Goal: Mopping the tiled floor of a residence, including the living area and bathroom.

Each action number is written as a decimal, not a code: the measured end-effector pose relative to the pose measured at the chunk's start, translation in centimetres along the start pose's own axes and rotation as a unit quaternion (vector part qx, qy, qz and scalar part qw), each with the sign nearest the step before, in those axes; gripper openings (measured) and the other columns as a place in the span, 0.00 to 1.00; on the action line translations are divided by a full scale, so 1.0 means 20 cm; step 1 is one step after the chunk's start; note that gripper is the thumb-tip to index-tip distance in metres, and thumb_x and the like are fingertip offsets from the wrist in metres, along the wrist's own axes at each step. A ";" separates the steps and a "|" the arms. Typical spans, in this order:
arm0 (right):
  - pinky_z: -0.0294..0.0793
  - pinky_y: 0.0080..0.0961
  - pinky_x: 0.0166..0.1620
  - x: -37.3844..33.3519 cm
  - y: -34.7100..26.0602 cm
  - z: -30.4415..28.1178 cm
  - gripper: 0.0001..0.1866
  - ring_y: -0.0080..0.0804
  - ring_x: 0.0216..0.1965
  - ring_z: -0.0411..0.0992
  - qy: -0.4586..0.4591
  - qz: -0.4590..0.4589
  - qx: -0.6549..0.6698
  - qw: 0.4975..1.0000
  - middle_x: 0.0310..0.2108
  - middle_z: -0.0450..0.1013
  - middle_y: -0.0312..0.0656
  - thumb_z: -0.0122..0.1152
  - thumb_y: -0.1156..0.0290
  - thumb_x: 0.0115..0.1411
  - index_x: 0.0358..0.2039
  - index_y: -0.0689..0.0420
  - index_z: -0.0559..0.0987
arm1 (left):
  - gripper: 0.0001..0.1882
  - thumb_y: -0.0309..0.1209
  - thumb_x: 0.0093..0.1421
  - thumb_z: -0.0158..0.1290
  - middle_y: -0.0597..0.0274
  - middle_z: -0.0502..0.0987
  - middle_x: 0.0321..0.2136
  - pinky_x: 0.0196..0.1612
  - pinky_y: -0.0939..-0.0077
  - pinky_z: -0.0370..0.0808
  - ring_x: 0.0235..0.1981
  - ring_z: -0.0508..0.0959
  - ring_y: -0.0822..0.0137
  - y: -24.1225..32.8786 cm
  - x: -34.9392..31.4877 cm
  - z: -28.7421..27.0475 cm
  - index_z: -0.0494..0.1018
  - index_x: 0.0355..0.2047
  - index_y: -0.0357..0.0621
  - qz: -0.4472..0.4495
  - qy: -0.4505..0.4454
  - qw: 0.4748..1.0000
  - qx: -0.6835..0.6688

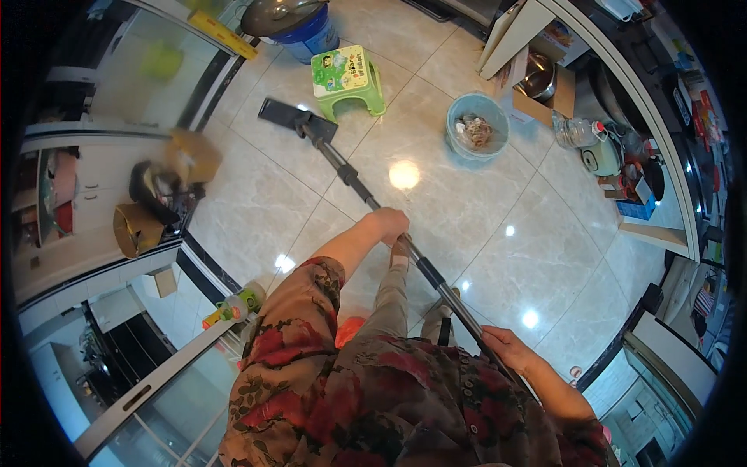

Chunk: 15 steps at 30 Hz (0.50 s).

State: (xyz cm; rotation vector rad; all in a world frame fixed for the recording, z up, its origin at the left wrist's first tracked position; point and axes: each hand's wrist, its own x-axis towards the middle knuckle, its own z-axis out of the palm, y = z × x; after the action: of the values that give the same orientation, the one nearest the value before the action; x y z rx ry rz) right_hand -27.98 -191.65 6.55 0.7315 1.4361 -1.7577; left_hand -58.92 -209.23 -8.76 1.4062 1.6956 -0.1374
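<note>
Your left hand (391,226) is clamped around the mop (426,267) partway along its pole, and your right hand (507,348) is curled on the same pole nearer your body. The mop slants away to your left, its dark flat head (284,114) on the tiled floor (272,171). The green stool (342,74) stands just beside that head, crowding its right end; behind it sits a blue bucket (315,39). Farther right, a pale blue tub (454,132) holds crumpled stuff, near an open cardboard box (531,109).
</note>
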 end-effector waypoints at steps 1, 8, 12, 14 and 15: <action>0.62 0.13 0.25 0.01 -0.10 0.01 0.16 0.14 0.22 0.61 -0.037 0.079 0.064 0.994 0.21 0.65 0.29 0.43 0.62 0.63 0.47 0.57 0.70 | 0.04 0.25 0.42 0.52 0.53 0.77 0.24 0.33 0.65 0.73 0.30 0.77 0.55 -0.06 0.00 0.00 0.76 0.20 0.42 0.000 0.038 0.999 0.016; 0.61 0.14 0.20 0.01 -0.16 0.07 0.15 0.16 0.16 0.61 0.065 -0.033 -0.013 0.997 0.17 0.64 0.32 0.43 0.62 0.63 0.46 0.56 0.69 | 0.03 0.25 0.42 0.54 0.55 0.77 0.26 0.37 0.67 0.70 0.32 0.76 0.59 -0.11 0.17 -0.10 0.76 0.20 0.42 0.068 0.135 0.986 0.065; 0.61 0.15 0.17 0.00 -0.39 0.05 0.17 0.17 0.13 0.60 0.097 0.063 0.053 0.992 0.16 0.63 0.33 0.44 0.63 0.62 0.49 0.57 0.67 | 0.01 0.24 0.41 0.53 0.53 0.75 0.21 0.39 0.66 0.70 0.30 0.75 0.56 -0.15 0.32 -0.17 0.74 0.16 0.41 0.069 0.253 0.962 0.069; 0.62 0.16 0.15 0.06 -0.49 0.04 0.17 0.17 0.12 0.60 0.126 0.111 0.037 0.985 0.15 0.63 0.33 0.45 0.64 0.62 0.49 0.57 0.66 | 0.01 0.24 0.41 0.52 0.53 0.75 0.22 0.39 0.67 0.70 0.31 0.75 0.56 -0.21 0.40 -0.19 0.73 0.17 0.41 0.059 0.282 0.956 0.061; 0.62 0.17 0.14 0.10 -0.52 0.04 0.17 0.18 0.11 0.60 0.139 0.091 -0.003 0.986 0.14 0.63 0.34 0.45 0.66 0.62 0.50 0.57 0.65 | 0.01 0.24 0.42 0.52 0.54 0.75 0.23 0.40 0.67 0.70 0.32 0.75 0.57 -0.25 0.43 -0.19 0.73 0.18 0.41 0.040 0.307 0.949 0.058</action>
State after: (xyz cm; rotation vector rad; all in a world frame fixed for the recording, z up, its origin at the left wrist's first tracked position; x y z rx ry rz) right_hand -37.68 -191.74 10.83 1.1037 1.5018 -1.5547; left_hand -64.74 -202.51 -14.66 1.7183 2.1497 0.2810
